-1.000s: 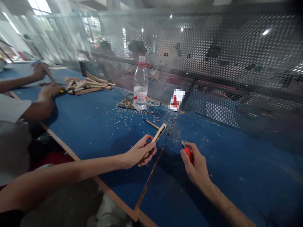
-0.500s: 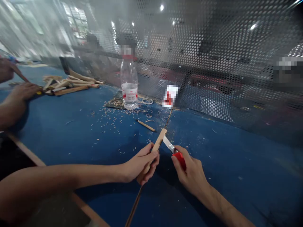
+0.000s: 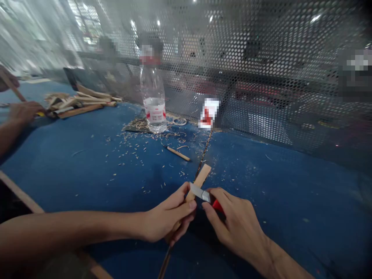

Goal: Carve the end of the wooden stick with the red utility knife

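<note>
Left hand [image 3: 167, 219]: is closing around the lower end of a wooden stick [image 3: 202, 176], thumb on top.
Stick axis: is running from near-left to far-right, low over the blue worktop [image 3: 290, 193]. Its free flat end is pointing up and away toward the mesh screen [image 3: 261, 77].
Knife [image 3: 199, 192]: blade is lying across the stick just beside the left thumb, tip pointing left.
Right hand [image 3: 235, 228]: is clamping on the knife's red handle. The two hands are sitting close together.
Around, left to right: a co-worker's hand [image 3: 24, 110] is resting at the far edge. Next come a pile of wood slats [image 3: 78, 102], an upright plastic bottle [image 3: 153, 102] and scattered shavings [image 3: 139, 147]. A loose thin stick [image 3: 178, 154] is lying between the bottle and the held stick.
Count: one held stick, one knife, one bottle, one loose stick. The slats are too blurred to count.
</note>
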Demonstrator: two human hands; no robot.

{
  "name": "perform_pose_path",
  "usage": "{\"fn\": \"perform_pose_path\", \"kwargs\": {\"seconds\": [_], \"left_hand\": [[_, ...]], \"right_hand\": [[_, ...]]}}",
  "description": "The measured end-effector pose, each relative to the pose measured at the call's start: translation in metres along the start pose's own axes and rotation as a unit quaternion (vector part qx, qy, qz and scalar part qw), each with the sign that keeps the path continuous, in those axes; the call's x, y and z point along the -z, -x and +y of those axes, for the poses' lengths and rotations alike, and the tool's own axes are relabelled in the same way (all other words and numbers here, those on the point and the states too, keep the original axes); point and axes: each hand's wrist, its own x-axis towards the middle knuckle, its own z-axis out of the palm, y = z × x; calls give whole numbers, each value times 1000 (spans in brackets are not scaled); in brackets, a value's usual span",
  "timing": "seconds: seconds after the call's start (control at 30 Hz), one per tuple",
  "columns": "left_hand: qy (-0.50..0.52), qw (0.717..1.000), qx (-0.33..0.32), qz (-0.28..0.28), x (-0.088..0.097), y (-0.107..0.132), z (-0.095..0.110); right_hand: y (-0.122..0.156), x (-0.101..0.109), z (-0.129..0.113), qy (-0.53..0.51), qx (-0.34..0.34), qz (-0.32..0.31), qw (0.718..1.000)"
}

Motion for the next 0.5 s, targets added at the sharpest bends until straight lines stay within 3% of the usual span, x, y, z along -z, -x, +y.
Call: {"fn": "perform_pose_path", "kwargs": {"seconds": [0.3,0.5], "left_hand": [[-29,999,-7,19,-1,-2,-2],[-36,999,-22,15,-1,2,0]], "right_hand": [[1,-4,1,-29,-39,-43,998],[6,-5,10,6,11,-4,1000]]}}
